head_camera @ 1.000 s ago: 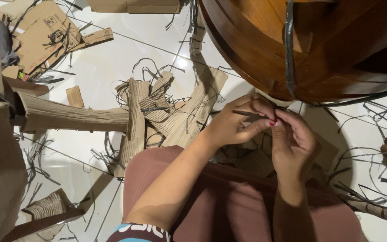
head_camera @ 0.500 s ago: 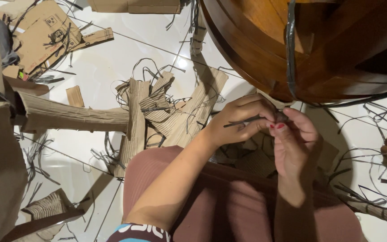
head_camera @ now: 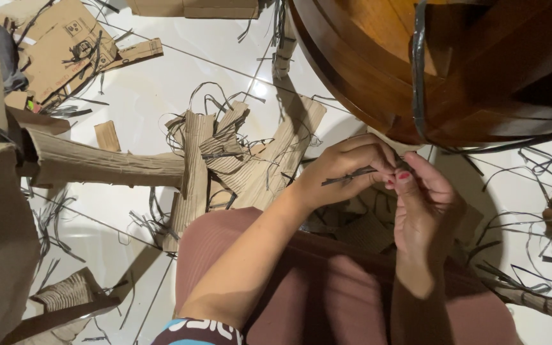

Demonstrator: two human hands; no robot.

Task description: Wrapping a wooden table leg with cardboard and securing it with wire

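My left hand (head_camera: 346, 171) and my right hand (head_camera: 424, 203) meet in front of me, just under the edge of a round wooden piece (head_camera: 455, 70). Both pinch a thin dark strip (head_camera: 351, 176) between fingertips; the strip sticks out leftward past my left fingers. A dark band (head_camera: 418, 70) runs down over the wooden piece toward my hands. My legs in reddish-brown cloth (head_camera: 327, 287) lie below the hands.
Corrugated cardboard strips (head_camera: 225, 160) lie piled on the white tiled floor (head_camera: 161, 83) to the left. A long cardboard roll (head_camera: 103, 167) reaches in from the left. Flat cardboard pieces (head_camera: 59, 51) sit at top left. Thin dark strips (head_camera: 538, 217) litter the floor at right.
My hands have shifted slightly up and right toward the wooden edge. The strip's free end now shows past my left fingers.
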